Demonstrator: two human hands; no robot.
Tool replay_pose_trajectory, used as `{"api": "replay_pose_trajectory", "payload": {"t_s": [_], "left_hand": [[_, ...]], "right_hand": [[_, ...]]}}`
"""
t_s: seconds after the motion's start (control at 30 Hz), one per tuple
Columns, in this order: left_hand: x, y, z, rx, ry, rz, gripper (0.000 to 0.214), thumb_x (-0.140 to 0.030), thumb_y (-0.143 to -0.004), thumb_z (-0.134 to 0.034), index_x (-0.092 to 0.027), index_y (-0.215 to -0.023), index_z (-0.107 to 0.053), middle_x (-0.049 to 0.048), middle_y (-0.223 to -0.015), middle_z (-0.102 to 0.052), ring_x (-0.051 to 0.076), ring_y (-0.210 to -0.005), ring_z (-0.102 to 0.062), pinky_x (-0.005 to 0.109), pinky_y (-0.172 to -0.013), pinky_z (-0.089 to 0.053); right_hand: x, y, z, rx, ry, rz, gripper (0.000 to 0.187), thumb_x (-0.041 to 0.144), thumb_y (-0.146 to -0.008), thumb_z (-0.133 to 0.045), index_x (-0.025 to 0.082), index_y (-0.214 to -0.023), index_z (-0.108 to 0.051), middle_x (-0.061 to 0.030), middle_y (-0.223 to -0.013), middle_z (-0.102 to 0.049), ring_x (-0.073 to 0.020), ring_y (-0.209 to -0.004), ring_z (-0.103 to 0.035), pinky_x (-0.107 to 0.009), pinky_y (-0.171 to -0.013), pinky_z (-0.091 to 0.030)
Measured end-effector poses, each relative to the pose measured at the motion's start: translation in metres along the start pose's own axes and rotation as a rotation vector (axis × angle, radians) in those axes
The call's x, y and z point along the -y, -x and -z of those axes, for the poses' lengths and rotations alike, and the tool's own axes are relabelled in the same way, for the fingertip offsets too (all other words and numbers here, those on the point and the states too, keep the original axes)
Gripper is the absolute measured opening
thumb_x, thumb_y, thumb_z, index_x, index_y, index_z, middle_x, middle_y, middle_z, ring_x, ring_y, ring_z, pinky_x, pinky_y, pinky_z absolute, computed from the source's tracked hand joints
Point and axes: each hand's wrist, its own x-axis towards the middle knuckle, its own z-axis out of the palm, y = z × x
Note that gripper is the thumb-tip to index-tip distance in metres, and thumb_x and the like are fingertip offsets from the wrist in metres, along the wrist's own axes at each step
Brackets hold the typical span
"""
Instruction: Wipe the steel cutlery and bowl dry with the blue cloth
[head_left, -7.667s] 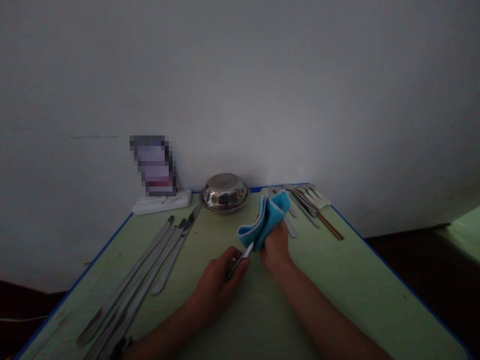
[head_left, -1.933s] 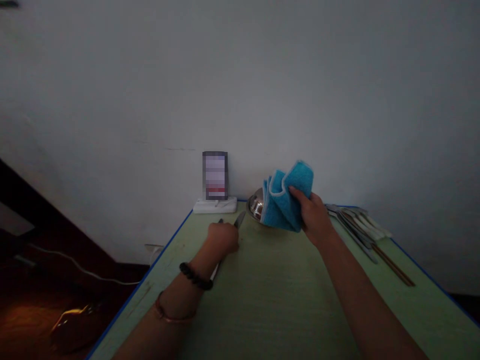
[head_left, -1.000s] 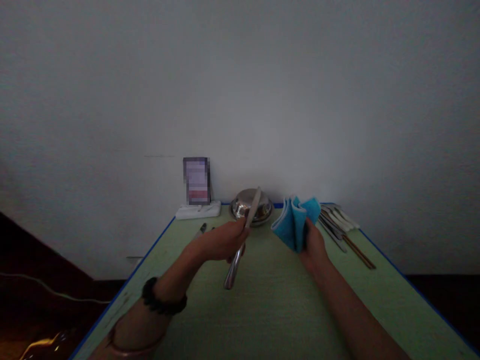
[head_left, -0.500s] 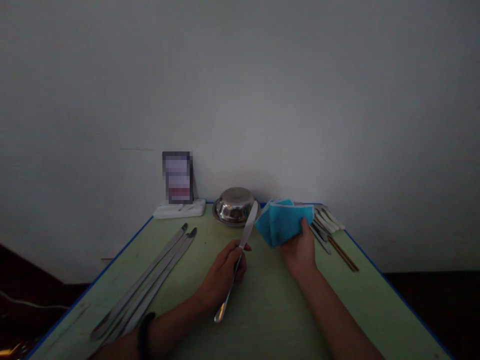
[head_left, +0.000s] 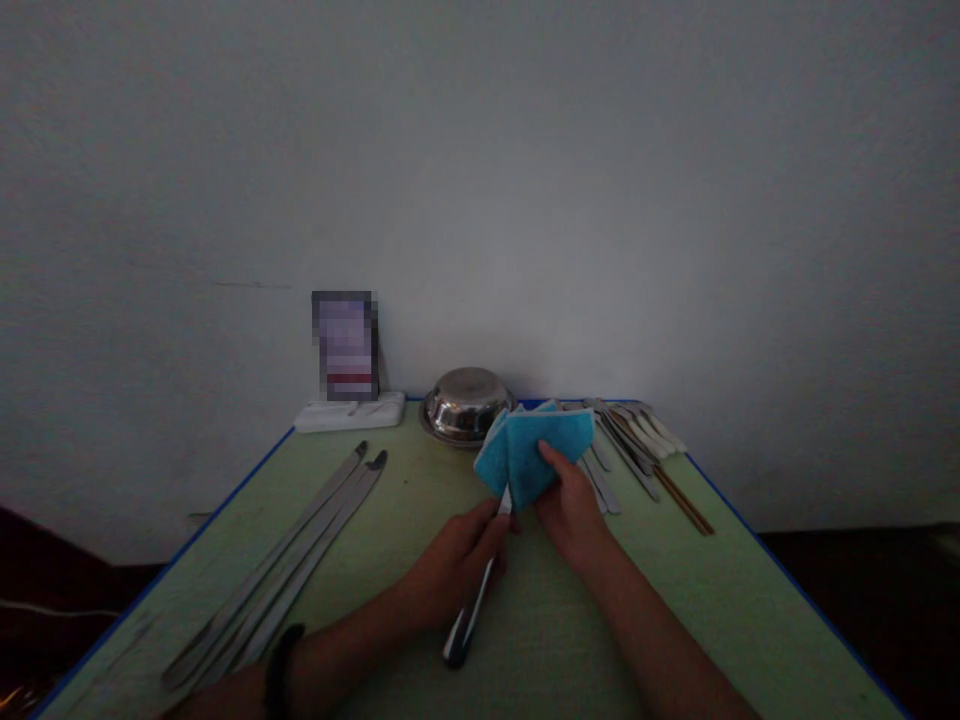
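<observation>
My left hand (head_left: 476,545) is closed around the middle of a metal table knife (head_left: 469,618); its handle slants down toward me. A folded blue cloth (head_left: 551,455) with a pale edge is pinched in my right hand (head_left: 574,505), thumb on top. The cloth covers most of the knife's blade, and only the part near my left fingers shows. Both hands are above the middle of the table. Just beyond the cloth lies an upturned shiny metal bowl (head_left: 469,405).
Several long table knives (head_left: 300,560) lie on the left of the green table (head_left: 405,520). At the right are more metal cutlery (head_left: 630,450), white-handled pieces (head_left: 660,435) and brown chopsticks (head_left: 684,500). A blurred-out upright device (head_left: 349,345) stands on a white base (head_left: 352,411) by the wall.
My right hand has brought the cloth left onto the knife blade, which was bare before. The knife has shifted slightly right, and more cutlery shows behind the right hand.
</observation>
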Motion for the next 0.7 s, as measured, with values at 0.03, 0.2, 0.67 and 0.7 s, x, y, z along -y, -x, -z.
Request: {"api": "replay_pose_trajectory", "payload": {"t_s": [0.03, 0.2, 0.67, 0.7], "left_hand": [[0.0, 0.0, 0.0, 0.009, -0.02, -0.003, 0.029, -0.038, -0.089, -0.032, -0.016, -0.087, -0.05, -0.0063, -0.052, -0.046, 0.01, -0.045, -0.045, 0.021, -0.044, -0.037], [-0.002, 0.003, 0.002, 0.057, -0.056, -0.002, 0.032, -0.041, -0.089, -0.033, -0.015, -0.084, -0.052, -0.0052, -0.053, -0.049, 0.01, -0.046, -0.047, 0.021, -0.047, -0.038], [-0.004, 0.004, 0.003, 0.258, -0.059, 0.01, 0.029, -0.043, -0.087, -0.037, -0.016, -0.08, -0.048, -0.0082, -0.044, -0.046, 0.008, -0.037, -0.039, 0.018, -0.04, -0.032], [-0.003, 0.003, 0.003, 0.242, -0.069, 0.016, 0.028, -0.043, -0.086, -0.039, -0.017, -0.08, -0.046, -0.0088, -0.044, -0.045, 0.008, -0.037, -0.04, 0.018, -0.039, -0.031]], "right_hand": [[-0.002, 0.0, 0.001, -0.011, 0.03, 0.002, 0.02, 0.026, -0.064, -0.068, 0.017, -0.082, -0.066, -0.0025, -0.081, -0.072, -0.0186, -0.076, -0.066, -0.033, -0.078, -0.051], [-0.003, 0.001, 0.001, -0.069, 0.081, 0.059, 0.021, 0.022, -0.062, -0.07, 0.016, -0.082, -0.066, -0.0016, -0.079, -0.072, -0.016, -0.068, -0.066, -0.029, -0.068, -0.053], [0.033, 0.001, -0.001, -0.216, -0.361, 0.074, 0.019, 0.016, -0.075, -0.047, 0.021, -0.075, -0.066, 0.0042, -0.067, -0.071, -0.0111, -0.061, -0.065, -0.029, -0.073, -0.053], [0.033, 0.002, -0.001, -0.187, -0.361, 0.073, 0.018, 0.018, -0.075, -0.048, 0.022, -0.075, -0.066, 0.0042, -0.069, -0.071, -0.0115, -0.063, -0.066, -0.029, -0.074, -0.052]]}}
